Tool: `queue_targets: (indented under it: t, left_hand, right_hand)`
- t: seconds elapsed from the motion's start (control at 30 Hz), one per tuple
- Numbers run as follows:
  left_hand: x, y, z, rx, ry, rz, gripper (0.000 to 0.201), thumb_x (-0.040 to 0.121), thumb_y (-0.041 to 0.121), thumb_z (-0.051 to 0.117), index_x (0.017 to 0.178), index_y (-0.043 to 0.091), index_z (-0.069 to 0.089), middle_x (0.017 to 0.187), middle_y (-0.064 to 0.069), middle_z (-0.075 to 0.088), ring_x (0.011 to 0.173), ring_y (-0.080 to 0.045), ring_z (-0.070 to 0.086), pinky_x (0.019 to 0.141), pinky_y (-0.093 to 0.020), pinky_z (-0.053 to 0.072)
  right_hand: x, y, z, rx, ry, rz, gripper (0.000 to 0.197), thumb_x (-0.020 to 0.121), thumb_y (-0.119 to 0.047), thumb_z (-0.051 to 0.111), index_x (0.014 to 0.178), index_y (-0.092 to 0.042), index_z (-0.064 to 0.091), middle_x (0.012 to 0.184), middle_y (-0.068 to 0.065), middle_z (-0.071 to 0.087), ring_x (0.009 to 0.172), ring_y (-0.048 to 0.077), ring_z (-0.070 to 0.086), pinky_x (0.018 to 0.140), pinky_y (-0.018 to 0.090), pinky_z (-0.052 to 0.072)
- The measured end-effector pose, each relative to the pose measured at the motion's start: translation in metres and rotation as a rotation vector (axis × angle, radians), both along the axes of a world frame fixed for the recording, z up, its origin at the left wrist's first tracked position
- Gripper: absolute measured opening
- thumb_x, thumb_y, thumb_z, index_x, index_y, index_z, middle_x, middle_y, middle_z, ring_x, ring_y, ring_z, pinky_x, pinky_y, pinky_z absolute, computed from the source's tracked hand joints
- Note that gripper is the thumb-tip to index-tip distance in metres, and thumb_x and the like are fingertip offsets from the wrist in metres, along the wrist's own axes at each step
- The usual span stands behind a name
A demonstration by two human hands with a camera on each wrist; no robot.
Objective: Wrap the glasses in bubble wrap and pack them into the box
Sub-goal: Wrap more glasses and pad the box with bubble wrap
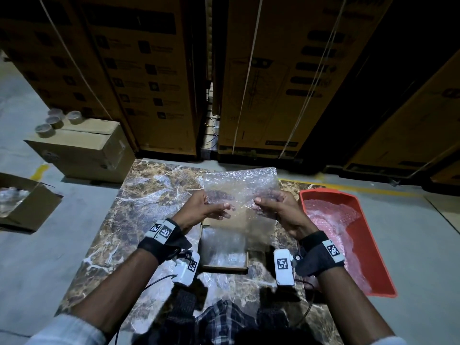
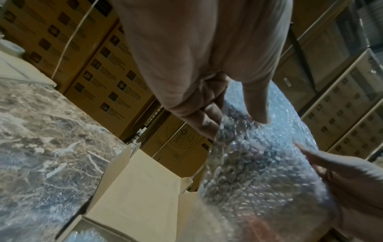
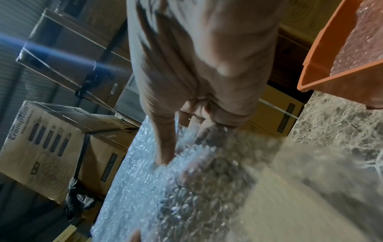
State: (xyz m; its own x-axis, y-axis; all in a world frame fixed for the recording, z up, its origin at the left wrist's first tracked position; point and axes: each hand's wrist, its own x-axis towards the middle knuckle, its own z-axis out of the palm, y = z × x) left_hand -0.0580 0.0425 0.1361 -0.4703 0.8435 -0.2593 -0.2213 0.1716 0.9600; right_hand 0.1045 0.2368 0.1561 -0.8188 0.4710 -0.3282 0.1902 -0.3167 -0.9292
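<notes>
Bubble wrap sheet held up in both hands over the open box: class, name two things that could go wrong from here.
1. The left hand and right hand pinch only the side edges of the bubble wrap sheet, so either grip could slip and drop it.
2. The sheet hides part of the open box, so wrapped contents inside could be knocked unseen.

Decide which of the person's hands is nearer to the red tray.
Right. The right hand holds the bubble wrap sheet just beside the red tray; the left hand grips the sheet's far side, farther from the tray.
</notes>
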Motion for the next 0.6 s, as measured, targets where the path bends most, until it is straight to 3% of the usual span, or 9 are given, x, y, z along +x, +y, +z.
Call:
queue_targets:
  t: [0.1,0.2,0.23,0.3,0.43,0.5,0.6]
  left_hand:
    - [0.0,-0.001,0.004,0.024,0.016,0.012,0.03,0.086,0.017,0.072,0.114,0.007,0.072,0.105,-0.018,0.076,0.088,-0.039,0.074,0.068,-0.031,0.061]
    - [-0.003,-0.003,0.001,0.022,0.031,0.074,0.025,0.084,0.016,0.074,0.108,0.011,0.077,0.112,-0.016,0.075,0.095,-0.048,0.07,0.067,-0.04,0.061]
    - [-0.005,-0.004,-0.001,0.018,0.049,0.092,0.022,0.086,0.013,0.074,0.107,0.01,0.078,0.111,-0.015,0.075,0.098,-0.047,0.069,0.068,-0.041,0.059]
    - [-0.006,-0.004,0.0,0.013,0.089,0.118,0.017,0.089,0.006,0.072,0.105,0.009,0.077,0.105,-0.013,0.077,0.098,-0.036,0.071,0.067,-0.031,0.056]
    - [-0.008,-0.007,0.01,0.08,0.127,0.08,0.029,0.086,-0.012,0.066,0.103,0.01,0.074,0.109,-0.007,0.077,0.102,-0.023,0.072,0.085,-0.036,0.06]
    - [-0.01,-0.008,0.015,0.074,0.234,0.067,0.052,0.086,-0.028,0.048,0.101,0.014,0.076,0.11,0.0,0.077,0.112,-0.013,0.069,0.093,-0.017,0.052]
    - [-0.012,-0.006,0.019,0.052,0.272,0.095,0.073,0.081,-0.035,0.024,0.097,0.015,0.076,0.105,0.009,0.078,0.112,0.0,0.065,0.086,0.0,0.042]
  right_hand:
    - [0.001,0.003,-0.004,0.1,-0.006,-0.018,0.015,0.087,-0.002,0.075,0.096,-0.013,0.078,0.097,0.006,0.079,0.086,0.019,0.072,0.066,0.031,0.06]
    - [0.002,0.004,-0.009,0.231,-0.018,-0.003,0.019,0.089,0.003,0.072,0.096,-0.013,0.078,0.097,0.009,0.08,0.091,0.028,0.069,0.067,0.032,0.052]
    - [0.003,0.004,-0.01,0.258,-0.016,0.013,0.021,0.089,0.006,0.07,0.097,-0.012,0.078,0.097,0.009,0.08,0.092,0.029,0.069,0.071,0.033,0.052]
    - [0.004,0.004,-0.008,0.287,0.003,0.044,0.025,0.089,0.011,0.067,0.099,-0.009,0.077,0.098,0.008,0.08,0.094,0.023,0.074,0.075,0.032,0.058]
    - [0.005,0.004,0.0,0.295,0.084,0.055,0.024,0.085,0.013,0.068,0.094,-0.007,0.078,0.103,0.011,0.079,0.099,0.023,0.074,0.084,0.03,0.061]
    - [0.004,0.004,0.004,0.402,0.104,0.061,0.036,0.085,0.022,0.059,0.094,-0.007,0.078,0.102,0.007,0.079,0.104,0.015,0.073,0.088,0.022,0.056]
    - [0.002,0.003,0.011,0.445,0.144,0.048,0.039,0.086,0.023,0.052,0.093,-0.007,0.077,0.099,-0.001,0.079,0.102,0.006,0.071,0.086,0.01,0.049]
